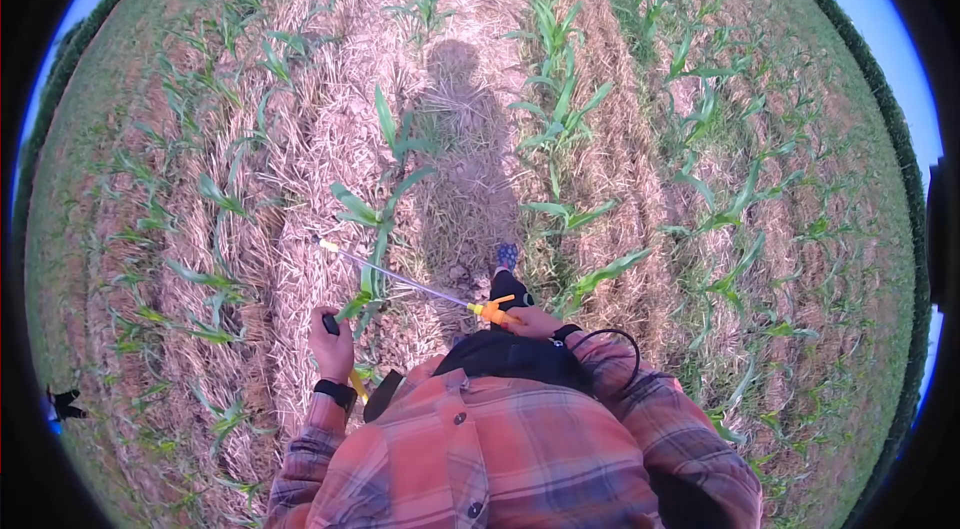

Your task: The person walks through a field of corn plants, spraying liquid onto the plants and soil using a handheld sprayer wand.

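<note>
My right hand (535, 322) is wrapped round the orange grip of a spray wand (492, 311) in front of my waist. Its thin tube runs out to the left and ends in a yellow nozzle (328, 245) over the straw-covered soil. A black hose (630, 341) curves by my right forearm. On the other side, my left hand (333, 354) is closed on a black handle (330, 323), held low beside my body. Part of a yellow bar (358, 385) shows near my left wrist. Just beyond the wand tube stands a young corn plant (378, 219).
Rows of corn plants (560, 119) run ahead on both sides, with dry straw between them. My shoe (508, 256) is on the strip between two rows, where my shadow (465, 149) falls. A dark figure (65, 403) is at the far left edge.
</note>
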A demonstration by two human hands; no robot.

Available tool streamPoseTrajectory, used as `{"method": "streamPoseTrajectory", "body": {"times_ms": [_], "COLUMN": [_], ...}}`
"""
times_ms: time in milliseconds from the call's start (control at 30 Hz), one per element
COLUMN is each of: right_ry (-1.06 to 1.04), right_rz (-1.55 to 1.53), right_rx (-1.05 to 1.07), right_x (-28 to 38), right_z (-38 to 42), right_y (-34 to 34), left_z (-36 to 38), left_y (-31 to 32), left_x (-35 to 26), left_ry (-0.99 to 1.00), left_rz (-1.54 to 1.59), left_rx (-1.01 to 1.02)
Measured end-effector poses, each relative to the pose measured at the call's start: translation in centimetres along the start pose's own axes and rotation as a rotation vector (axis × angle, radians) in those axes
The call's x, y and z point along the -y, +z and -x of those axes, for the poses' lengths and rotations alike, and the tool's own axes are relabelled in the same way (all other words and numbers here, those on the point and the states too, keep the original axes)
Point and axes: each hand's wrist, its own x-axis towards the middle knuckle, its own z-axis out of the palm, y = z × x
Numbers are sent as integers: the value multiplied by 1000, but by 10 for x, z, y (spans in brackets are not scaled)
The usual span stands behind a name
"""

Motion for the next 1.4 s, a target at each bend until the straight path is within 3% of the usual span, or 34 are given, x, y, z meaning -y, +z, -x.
{"method": "streamPoseTrajectory", "body": {"times_ms": [133,167,267,333,467,600,633,667,733,800,967,1167,1267,1300,1333,1400], "right_ry": [24,13,71,204,202,444,501,498,580,589,525,447,540,543,525,452], "right_rz": [-13,-28,-102,-259,-174,-448,-565,-567,-696,-841,-1188,-1135,-1049,-1045,-1037,-1112], "right_rx": [-48,-128,-267,-338,-545,-643,-699,-696,-841,-918,-1247,-1493,-1576,-1576,-1557,-1528], "right_x": [-36,-53,-78,-75,-140,-158,-157,-166,-182,-189,-182,-194,-196,-193,-189,-175], "right_z": [-34,-43,-54,-46,-46,-16,-14,-15,-8,2,16,13,-1,-8,-14,-36], "right_y": [-25,-29,-71,-101,-130,-158,-166,-168,-170,-177,-206,-231,-241,-248,-251,-259], "left_z": [-30,-36,-74,-98,-134,-155,-163,-167,-171,-180,-203,-233,-256,-264,-272,-299], "left_y": [4,7,41,68,109,143,149,158,168,175,196,216,226,229,231,240], "left_x": [-19,-31,-38,-45,-89,-108,-113,-117,-140,-143,-154,-159,-152,-155,-159,-163], "left_ry": [27,-196,-154,65,35,-17,-3,227,206,104,157,199,232,277,174,173], "left_rz": [-121,-99,-151,-221,-193,-141,-119,-181,-185,-176,-173,-188,-162,-128,-158,-122], "left_rx": [-96,-39,-56,-67,-12,64,71,10,17,81,81,118,123,108,136,147]}}
